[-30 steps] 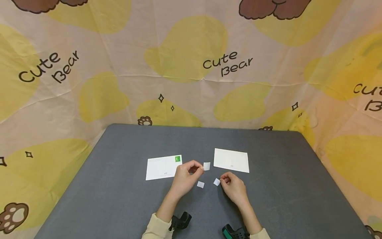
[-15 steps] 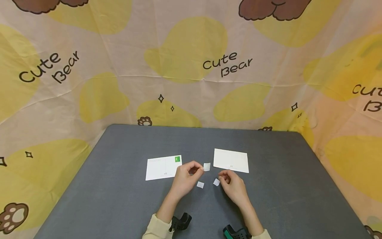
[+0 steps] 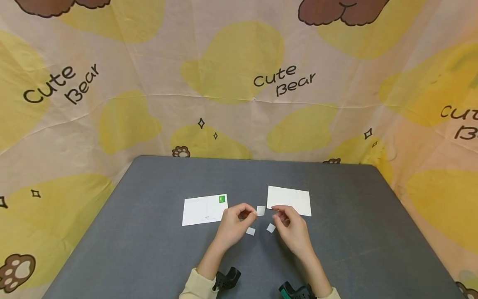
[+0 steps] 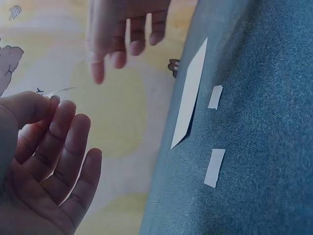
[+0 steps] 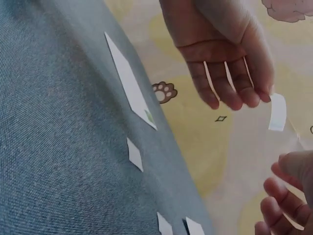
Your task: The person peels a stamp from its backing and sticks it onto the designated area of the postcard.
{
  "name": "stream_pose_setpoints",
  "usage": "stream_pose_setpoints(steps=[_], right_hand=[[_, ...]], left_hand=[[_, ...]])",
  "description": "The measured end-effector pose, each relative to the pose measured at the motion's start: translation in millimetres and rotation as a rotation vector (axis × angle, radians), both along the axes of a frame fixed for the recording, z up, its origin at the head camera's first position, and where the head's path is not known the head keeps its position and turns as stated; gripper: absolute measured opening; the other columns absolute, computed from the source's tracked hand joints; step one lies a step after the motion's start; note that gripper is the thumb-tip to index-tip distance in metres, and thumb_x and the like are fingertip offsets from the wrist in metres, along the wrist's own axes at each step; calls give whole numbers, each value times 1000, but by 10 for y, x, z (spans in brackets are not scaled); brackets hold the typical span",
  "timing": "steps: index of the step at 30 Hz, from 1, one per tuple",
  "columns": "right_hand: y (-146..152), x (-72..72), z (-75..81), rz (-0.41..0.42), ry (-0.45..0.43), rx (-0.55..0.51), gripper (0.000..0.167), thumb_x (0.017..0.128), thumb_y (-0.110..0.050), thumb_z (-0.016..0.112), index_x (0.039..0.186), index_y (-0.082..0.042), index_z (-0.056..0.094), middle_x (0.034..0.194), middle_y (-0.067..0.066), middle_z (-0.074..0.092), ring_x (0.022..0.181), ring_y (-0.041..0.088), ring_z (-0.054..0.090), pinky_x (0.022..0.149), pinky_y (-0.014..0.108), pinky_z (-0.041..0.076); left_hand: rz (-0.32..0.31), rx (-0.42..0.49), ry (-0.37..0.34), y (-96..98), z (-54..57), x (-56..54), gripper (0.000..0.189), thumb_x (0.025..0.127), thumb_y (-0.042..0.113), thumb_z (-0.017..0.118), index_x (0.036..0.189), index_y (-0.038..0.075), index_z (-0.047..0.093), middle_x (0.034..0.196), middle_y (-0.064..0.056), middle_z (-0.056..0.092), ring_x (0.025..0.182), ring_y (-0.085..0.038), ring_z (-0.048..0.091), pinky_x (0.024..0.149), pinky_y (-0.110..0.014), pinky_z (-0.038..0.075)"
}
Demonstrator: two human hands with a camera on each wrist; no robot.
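In the head view my left hand (image 3: 233,226) pinches a small white paper square (image 3: 261,211) between thumb and fingertips, held off the table. The left wrist view shows this square edge-on as a thin, slightly curved slip (image 4: 66,90). My right hand (image 3: 293,232) hovers just to its right, index finger and thumb apart, with nothing seen between them. Two more small white squares lie below the hands: one (image 3: 251,231) by my left thumb, another (image 3: 271,228) by my right thumb. In the right wrist view the held square (image 5: 278,113) bends slightly downward from the left fingertips.
A white postcard (image 3: 201,211) with a green stamp (image 3: 222,199) at its upper right corner lies left on the grey table (image 3: 157,257). Another postcard (image 3: 289,199) without a stamp lies to the right, partly behind my right fingers. A printed cloth (image 3: 231,62) hangs behind the table.
My right hand has risen from beside the loose square toward the held one, its index finger reaching out from the thumb. My left hand has shifted slightly right with its square.
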State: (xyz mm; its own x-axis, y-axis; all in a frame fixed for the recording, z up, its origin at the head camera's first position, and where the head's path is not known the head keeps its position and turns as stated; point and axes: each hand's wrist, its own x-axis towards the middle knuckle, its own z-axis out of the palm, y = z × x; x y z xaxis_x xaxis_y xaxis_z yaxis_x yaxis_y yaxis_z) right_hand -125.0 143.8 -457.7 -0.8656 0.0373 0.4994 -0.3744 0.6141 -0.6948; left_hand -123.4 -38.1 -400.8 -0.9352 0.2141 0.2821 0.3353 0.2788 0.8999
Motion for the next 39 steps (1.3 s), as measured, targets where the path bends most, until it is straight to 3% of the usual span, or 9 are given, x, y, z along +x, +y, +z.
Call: stream_pose_setpoints(steps=[7, 9, 19, 39], right_hand=[[-22, 2, 62, 29, 46, -11, 29, 75, -1, 72, 101, -15, 67, 79, -8, 56, 68, 3, 52, 60, 23, 48], [-26, 1, 67, 38, 63, -10, 31, 75, -1, 72, 102, -15, 67, 80, -8, 56, 70, 3, 52, 60, 25, 49], [-42, 13, 90, 71, 83, -19, 32, 74, 2, 72, 99, -18, 69, 87, -1, 61, 76, 7, 57, 63, 28, 50], [-60, 20, 73, 67, 110, -33, 24, 72, 4, 73, 80, -17, 64, 86, -9, 57, 77, 9, 55, 63, 32, 51]], left_hand=[[-6, -22, 16, 18, -331, -147, 8, 83, 3, 63, 79, 8, 68, 74, -1, 67, 66, -11, 60, 63, -23, 50], [-17, -27, 25, 20, -364, -160, 10, 83, 5, 64, 78, 12, 68, 73, 2, 66, 66, -8, 60, 63, -22, 50], [-64, -70, 44, 45, -391, -149, 10, 84, 9, 62, 78, 15, 68, 73, 7, 65, 66, -3, 59, 63, -21, 50], [-72, -83, 30, 60, -418, -145, 10, 85, 11, 61, 79, 15, 68, 73, 7, 64, 66, -3, 59, 61, -21, 49]])
